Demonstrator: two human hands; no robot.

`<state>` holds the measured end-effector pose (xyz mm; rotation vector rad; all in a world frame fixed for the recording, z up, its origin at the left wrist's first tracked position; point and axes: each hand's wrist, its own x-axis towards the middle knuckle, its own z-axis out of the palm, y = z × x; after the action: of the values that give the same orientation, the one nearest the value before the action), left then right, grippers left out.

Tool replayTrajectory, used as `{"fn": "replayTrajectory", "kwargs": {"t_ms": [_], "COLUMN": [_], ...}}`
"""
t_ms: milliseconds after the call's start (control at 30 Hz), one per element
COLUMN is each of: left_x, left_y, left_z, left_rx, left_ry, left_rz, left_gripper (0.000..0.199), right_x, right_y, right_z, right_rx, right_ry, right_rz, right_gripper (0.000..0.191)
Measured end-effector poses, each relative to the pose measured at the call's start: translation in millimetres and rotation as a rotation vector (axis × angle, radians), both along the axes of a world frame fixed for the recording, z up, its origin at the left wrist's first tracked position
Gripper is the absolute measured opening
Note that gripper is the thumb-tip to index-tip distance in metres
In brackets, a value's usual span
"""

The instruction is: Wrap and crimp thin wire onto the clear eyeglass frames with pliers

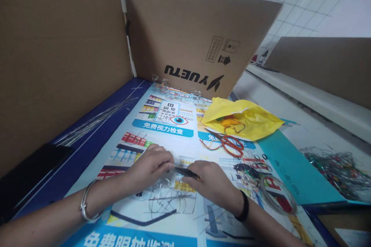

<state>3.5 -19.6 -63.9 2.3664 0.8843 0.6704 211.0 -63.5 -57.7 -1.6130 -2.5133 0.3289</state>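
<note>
yellow bag (255,121) open, orange cord (232,123) inside

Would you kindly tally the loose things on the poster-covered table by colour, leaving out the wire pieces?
Yellow: 1, the plastic bag
Orange: 1, the scissors
Black: 1, the small tool held between left hand and right hand
Clear: 1, the coil of line
Total: 4

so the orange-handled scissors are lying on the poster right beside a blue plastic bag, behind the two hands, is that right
Not quite: the bag is yellow, not blue. The head view shows the orange-handled scissors lying on the poster right beside a yellow plastic bag, behind the left hand and right hand.
</note>
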Motion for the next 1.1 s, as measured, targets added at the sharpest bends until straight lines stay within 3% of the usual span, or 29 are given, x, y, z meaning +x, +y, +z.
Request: {"fn": "replayTrajectory", "kwargs": {"t_ms": [300, 400, 567, 733, 1100], "left_x": [-1, -4, -13, -14, -11], "left_y": [0, 4, 9, 12, 16], "left_z": [0.8, 4.7, 11.1, 4.2, 0.7], "left_rx": [0.118, 0.035, -0.256, -0.468, -0.403], "left_ry": [0.039, -0.010, -0.124, -0.172, -0.178], "left_rz": [-0.018, 0.021, 0.051, 0.053, 0.069], "left_gripper": [0.019, 0.016, 0.009, 0.014, 0.008], "right_x": [-6, -9, -13, -16, -18], "right_y": [4, 9, 16, 17, 19], "right_z": [2.8, 3.0, 1.8, -3.5, -12.9], "right_rx": [0.013, 0.016, -0.013, 0.004, 0.057], "right_ry": [-0.041, -0.024, 0.012, 0.034, 0.026], "right_rz": [0.013, -0.004, -0.059, -0.066, -0.031], "right_gripper": [0.021, 0.020, 0.023, 0.024, 0.024]}}
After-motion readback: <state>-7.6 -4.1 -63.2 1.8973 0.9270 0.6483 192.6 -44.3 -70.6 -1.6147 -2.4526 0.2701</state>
